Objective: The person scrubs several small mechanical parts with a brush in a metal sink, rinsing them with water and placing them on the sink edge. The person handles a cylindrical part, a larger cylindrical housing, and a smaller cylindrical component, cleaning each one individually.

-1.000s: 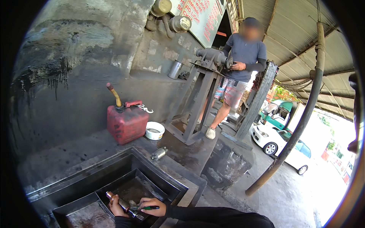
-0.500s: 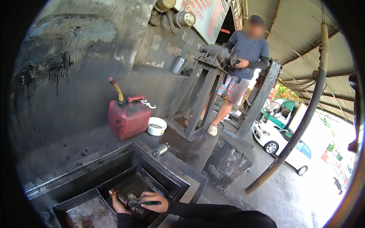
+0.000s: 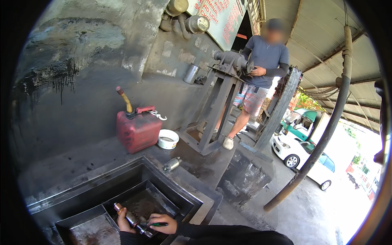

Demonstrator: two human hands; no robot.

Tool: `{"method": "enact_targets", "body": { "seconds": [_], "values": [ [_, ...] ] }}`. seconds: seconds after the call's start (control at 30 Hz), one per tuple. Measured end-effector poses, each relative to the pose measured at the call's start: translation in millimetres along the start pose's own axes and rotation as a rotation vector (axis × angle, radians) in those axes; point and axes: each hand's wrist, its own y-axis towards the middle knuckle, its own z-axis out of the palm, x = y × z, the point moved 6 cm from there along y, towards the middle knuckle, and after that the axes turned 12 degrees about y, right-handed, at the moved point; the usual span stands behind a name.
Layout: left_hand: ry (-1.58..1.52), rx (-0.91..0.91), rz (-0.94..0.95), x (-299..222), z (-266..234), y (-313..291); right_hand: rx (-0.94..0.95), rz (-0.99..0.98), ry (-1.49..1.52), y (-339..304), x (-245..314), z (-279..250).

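Stretching back from a recessed metal basin [image 3: 141,160], a dark, stained ledge [image 3: 112,161] carries a red fuel can [image 3: 139,131], a white tub [image 3: 170,145] just beside it and a small metal cylinder [image 3: 172,164] nearer the rim. Behind stands a sooty wall [image 3: 77,98]; farther right, another person [image 3: 265,53] stands at a machine [image 3: 234,61] on a steel stand, under a corrugated roof [image 3: 316,41].

Within the basin, the left grip [image 3: 124,223] is closed around a cylindrical metal part [image 3: 132,218], whose coppery end sticks out above the fingers at the upper left. The right grip [image 3: 164,224], just right of it, is clenched on a green-handled tool [image 3: 161,224] (whether its tip touches the part cannot be made out).

Both hands work above a divided tray [image 3: 165,197]. Its walls border them, with bare tray bottom beyond the hands and in the left compartment.
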Motion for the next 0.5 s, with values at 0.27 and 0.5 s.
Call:
{"method": "enact_targets", "body": {
  "seconds": [0.27, 0.5],
  "values": [
    [0.141, -0.113, 0.171, -2, -3, 7, -0.114, -0.065, 0.059, -7, 4, -8],
    [-0.014, -0.135, 0.102, 8, -7, 6, -0.096, -0.055, 0.040, -1, 18, -5]
  ]
}}
